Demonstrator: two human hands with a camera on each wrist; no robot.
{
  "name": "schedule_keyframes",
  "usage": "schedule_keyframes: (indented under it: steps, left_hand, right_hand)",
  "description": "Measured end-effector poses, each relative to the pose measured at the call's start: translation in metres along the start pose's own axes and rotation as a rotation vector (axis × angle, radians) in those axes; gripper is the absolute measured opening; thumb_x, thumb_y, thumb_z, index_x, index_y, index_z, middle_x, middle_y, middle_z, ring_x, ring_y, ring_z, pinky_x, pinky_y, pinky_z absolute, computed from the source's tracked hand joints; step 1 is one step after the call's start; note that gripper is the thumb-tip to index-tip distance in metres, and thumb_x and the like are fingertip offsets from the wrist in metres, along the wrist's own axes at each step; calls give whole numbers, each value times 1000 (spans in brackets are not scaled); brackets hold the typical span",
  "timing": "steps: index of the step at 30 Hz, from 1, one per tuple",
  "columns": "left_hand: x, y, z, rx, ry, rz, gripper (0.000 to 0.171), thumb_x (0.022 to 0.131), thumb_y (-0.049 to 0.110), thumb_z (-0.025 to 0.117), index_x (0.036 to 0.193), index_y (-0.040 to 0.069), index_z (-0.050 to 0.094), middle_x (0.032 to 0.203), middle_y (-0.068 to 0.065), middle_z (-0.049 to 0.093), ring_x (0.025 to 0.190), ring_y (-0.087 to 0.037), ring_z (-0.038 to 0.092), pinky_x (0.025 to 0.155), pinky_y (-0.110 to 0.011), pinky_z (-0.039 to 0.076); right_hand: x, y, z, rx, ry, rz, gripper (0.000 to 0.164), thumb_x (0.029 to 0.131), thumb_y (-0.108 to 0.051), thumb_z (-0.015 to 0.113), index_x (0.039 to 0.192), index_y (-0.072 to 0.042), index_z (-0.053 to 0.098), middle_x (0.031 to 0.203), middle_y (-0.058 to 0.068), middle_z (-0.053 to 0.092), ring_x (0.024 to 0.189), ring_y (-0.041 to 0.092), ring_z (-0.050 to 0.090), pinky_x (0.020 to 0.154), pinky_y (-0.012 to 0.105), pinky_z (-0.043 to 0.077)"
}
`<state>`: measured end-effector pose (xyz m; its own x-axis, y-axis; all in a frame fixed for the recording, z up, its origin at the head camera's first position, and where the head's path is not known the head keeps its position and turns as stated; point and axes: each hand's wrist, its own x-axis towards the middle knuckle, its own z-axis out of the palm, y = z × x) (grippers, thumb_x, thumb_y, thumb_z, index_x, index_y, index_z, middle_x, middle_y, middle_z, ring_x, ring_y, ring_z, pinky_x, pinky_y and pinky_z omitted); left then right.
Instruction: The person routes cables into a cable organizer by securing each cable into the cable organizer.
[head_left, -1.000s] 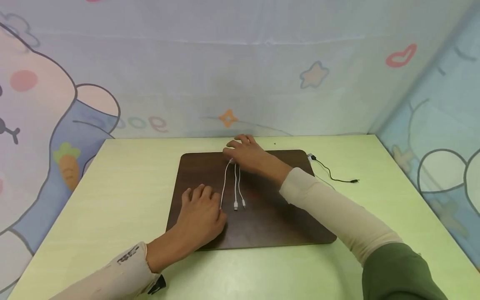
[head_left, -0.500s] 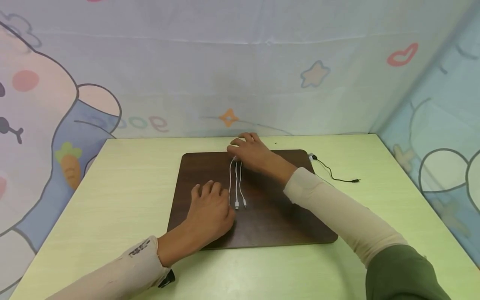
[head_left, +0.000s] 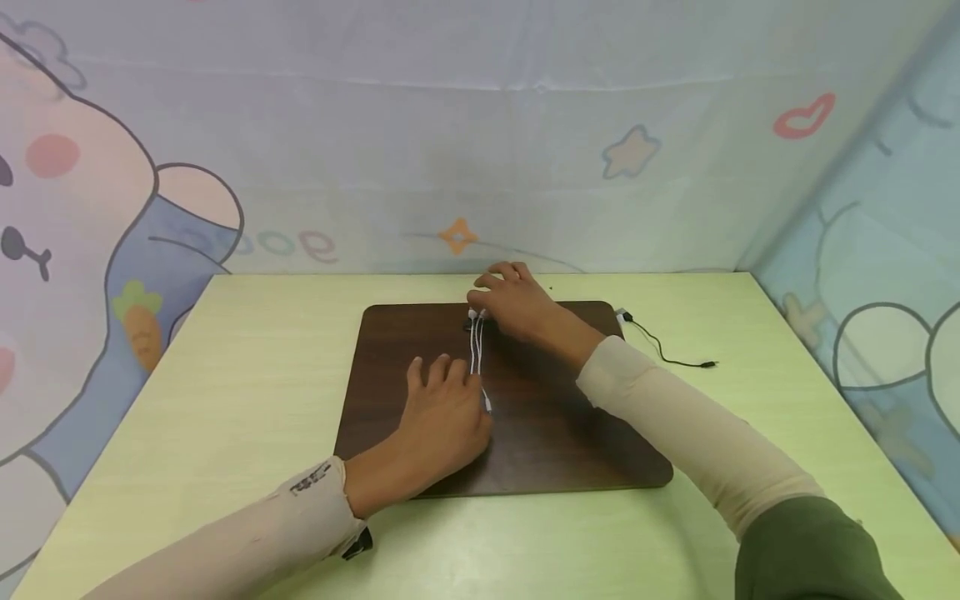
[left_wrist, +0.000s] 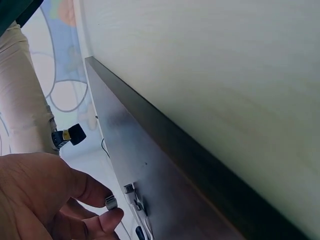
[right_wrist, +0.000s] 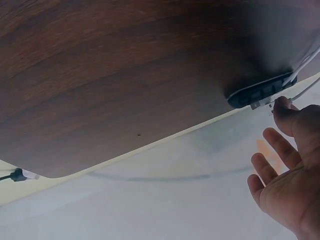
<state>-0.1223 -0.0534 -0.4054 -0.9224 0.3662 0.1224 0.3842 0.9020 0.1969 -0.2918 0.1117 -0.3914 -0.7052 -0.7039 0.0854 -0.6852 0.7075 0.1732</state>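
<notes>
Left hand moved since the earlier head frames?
Yes: in the head view, the left hand shifted rightward and slightly toward the far edge of the dark wood-grain board.

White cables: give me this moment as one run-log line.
left hand: pinches metal-tipped plug | right hand: pinches USB plug | white cables: over dark board | black cable: on table, right of board
</notes>
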Motion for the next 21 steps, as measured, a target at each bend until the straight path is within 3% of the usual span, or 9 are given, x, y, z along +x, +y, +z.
schedule_keyframes:
  steps: [8,16,18,21]
  left_hand:
    - [9,7,0,-9,-23,19,30,104,24,72,127,5,77,144,-24,67,153,-51,51,128,-79,29]
    - [19,17,4,9,-38,56,28,103,22,68,123,4,78,137,-23,67,153,-51,50,130,-76,30]
    - [22,16,10,12,-27,62,28,102,23,69,121,5,78,137,-23,67,153,-52,50,129,-77,30]
    - [30,8,35,-8,14,78,30,97,26,71,118,6,78,136,-23,66,151,-53,50,128,-79,28]
  right_hand:
    - [-3,6,6,-20,18,17,23,108,-20,76,131,-21,77,152,7,73,154,39,55,126,61,44]
    - [-10,10,7,-81,73,-4,22,105,-18,80,127,-22,81,145,4,76,148,35,60,123,59,47]
    - [-11,11,7,-98,87,-10,22,105,-18,81,126,-23,82,144,4,77,145,34,61,121,59,48]
    - [-13,12,8,-122,112,-16,21,104,-18,82,124,-24,84,142,4,77,143,33,62,120,58,50]
